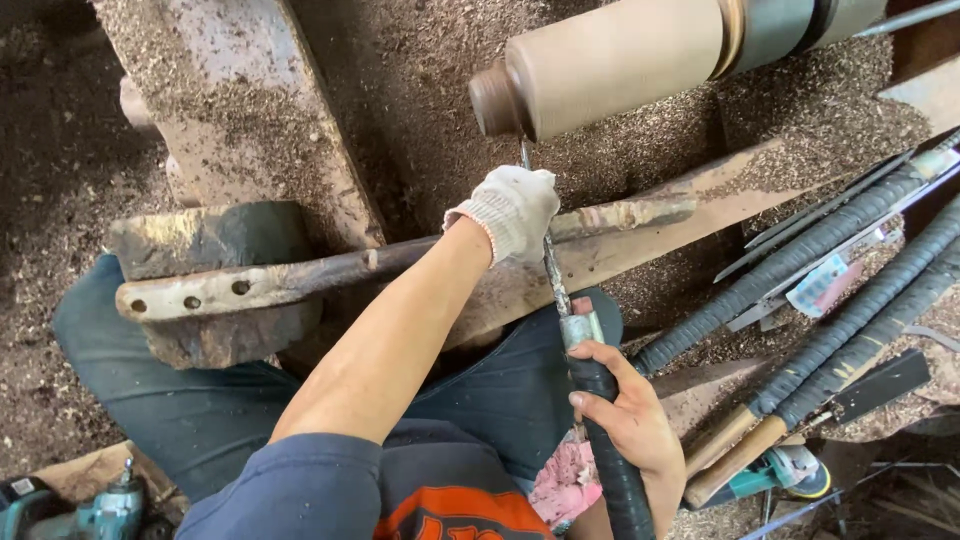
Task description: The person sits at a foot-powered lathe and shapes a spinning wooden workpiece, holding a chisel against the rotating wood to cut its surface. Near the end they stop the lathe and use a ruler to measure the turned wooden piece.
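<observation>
Your gloved left hand presses down on the steel shaft of a long turning chisel, fingers curled over it where it crosses the worn, rust-streaked tool rest. Your bare right hand is clenched around the chisel's black wrapped handle, just below the rest and close to your body, thumb and fingers wrapped over the grip behind its metal ferrule.

The chisel's tip meets the narrow brown end of the pale wooden workpiece, a cylinder mounted on the lathe just above the rest and running off toward the upper right, where a darker grey-green band circles it. From that tip, the shaft runs down across the rest, under your gloved hand, and into the handle in your bare one.

Sawdust blankets the ground and the lathe bed above and behind the rest. To the right of the rest, several more long tools with black wrapped handles lie side by side, slanting, their wooden ends pointing down toward you. Below the rest, your dark trousers fill the frame, and a pink cloth sits beside the chisel handle. At the lower left, well apart from the rest, a teal power drill lies near the frame's edge.
</observation>
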